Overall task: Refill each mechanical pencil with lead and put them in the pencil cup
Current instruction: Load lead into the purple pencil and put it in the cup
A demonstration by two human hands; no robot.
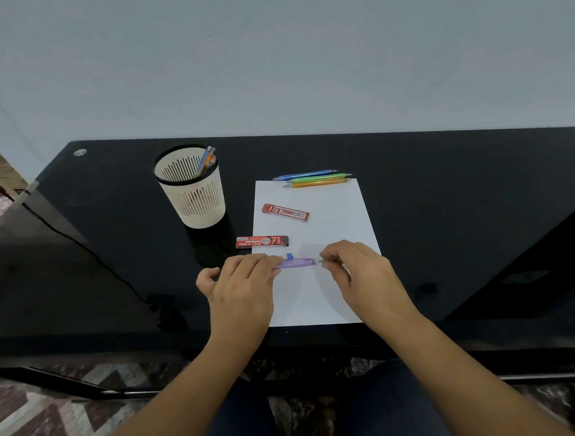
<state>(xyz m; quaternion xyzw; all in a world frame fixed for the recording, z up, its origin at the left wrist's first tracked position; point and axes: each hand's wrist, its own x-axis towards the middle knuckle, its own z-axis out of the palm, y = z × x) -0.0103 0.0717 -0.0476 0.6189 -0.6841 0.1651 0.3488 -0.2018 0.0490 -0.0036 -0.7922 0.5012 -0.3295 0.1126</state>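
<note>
A black glossy table stands against a pale wall. A white sheet of paper lies on its near middle. To the far left of the sheet stands a cream slotted pencil cup, upright, with a few pencils leaning inside it.

Over the near part of the sheet, the left hand grips the left end of a purple pencil, fingers curled over it, and holds it level. The right hand pinches a small grey piece at the pencil's right tip; what it is cannot be told.

One red lead case lies on the sheet, and another lies across its left edge. At the sheet's far edge a blue pencil, a green pencil and an orange pencil lie side by side.
</note>
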